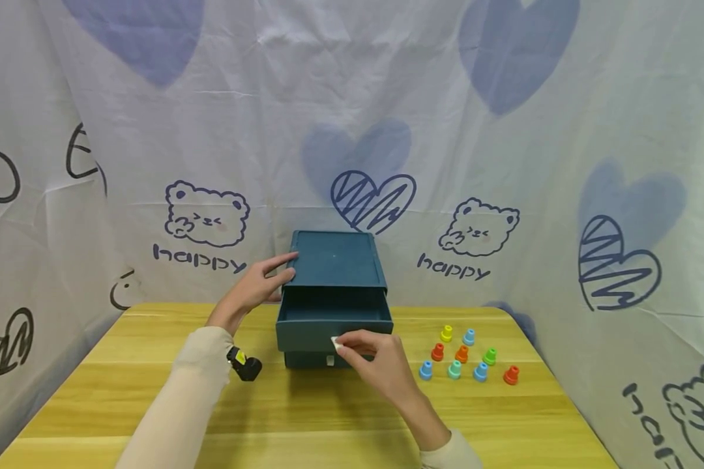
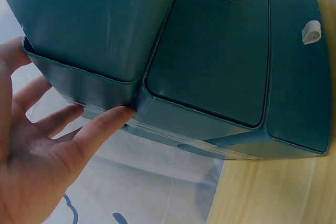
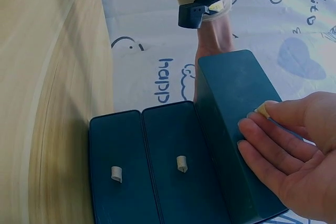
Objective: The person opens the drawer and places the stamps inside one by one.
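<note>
A dark teal drawer cabinet point(image 1: 336, 259) stands on the table, its top drawer point(image 1: 308, 335) pulled out so part of the inside shows. My right hand point(image 1: 384, 368) pinches the pale pull tab point(image 3: 262, 110) on that drawer's front between thumb and index finger; the other fingers lie near the front panel. At the cabinet's upper left side is my left hand point(image 1: 255, 286), fingers spread and touching its edge and side wall, as the left wrist view point(image 2: 42, 145) also shows. Two lower drawers with pull tabs, one a middle tab point(image 3: 181, 163), are closed.
Right of the cabinet, several small coloured cone-shaped pieces, such as a red piece point(image 1: 511, 375) and a green piece point(image 1: 489, 356), stand on the wooden table point(image 1: 152, 391). A printed cloth point(image 1: 352, 98) hangs behind and at both sides.
</note>
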The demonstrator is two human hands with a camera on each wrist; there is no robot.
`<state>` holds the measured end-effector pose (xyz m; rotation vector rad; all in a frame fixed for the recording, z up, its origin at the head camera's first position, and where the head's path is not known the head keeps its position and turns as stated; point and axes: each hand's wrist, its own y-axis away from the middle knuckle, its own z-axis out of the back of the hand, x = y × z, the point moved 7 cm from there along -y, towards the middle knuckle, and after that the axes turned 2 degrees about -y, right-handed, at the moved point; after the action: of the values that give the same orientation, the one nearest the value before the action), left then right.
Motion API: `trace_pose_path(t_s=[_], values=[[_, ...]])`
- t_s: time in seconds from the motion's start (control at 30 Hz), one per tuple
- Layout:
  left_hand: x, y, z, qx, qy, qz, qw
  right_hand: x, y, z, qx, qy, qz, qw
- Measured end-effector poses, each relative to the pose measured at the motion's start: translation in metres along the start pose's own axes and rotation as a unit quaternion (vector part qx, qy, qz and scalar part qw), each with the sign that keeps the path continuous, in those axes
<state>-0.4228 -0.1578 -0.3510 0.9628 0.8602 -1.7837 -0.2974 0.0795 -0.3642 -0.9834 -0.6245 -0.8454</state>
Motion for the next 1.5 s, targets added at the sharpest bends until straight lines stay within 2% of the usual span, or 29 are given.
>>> trace_pose_path(t_s=[0.3, 0.67, 1.03, 1.5], values=[[0.000, 0.003, -0.001, 0.001, 0.003, 0.000, 1.0000, -0.001, 0.006, -0.001, 0.004, -0.005, -0.011, 1.000], [0.000, 0.000, 0.000, 0.002, 0.009, -0.002, 1.0000, 0.004, 0.011, -0.002, 0.000, -0.004, 0.003, 1.000], [0.000, -0.001, 0.001, 0.002, 0.003, 0.003, 1.0000, 0.007, 0.016, -0.002, -0.004, -0.001, -0.031, 0.999], [-0.003, 0.002, 0.001, 0.000, -0.005, 0.007, 1.0000, 0.014, 0.024, -0.003, -0.004, 0.015, -0.019, 1.000]])
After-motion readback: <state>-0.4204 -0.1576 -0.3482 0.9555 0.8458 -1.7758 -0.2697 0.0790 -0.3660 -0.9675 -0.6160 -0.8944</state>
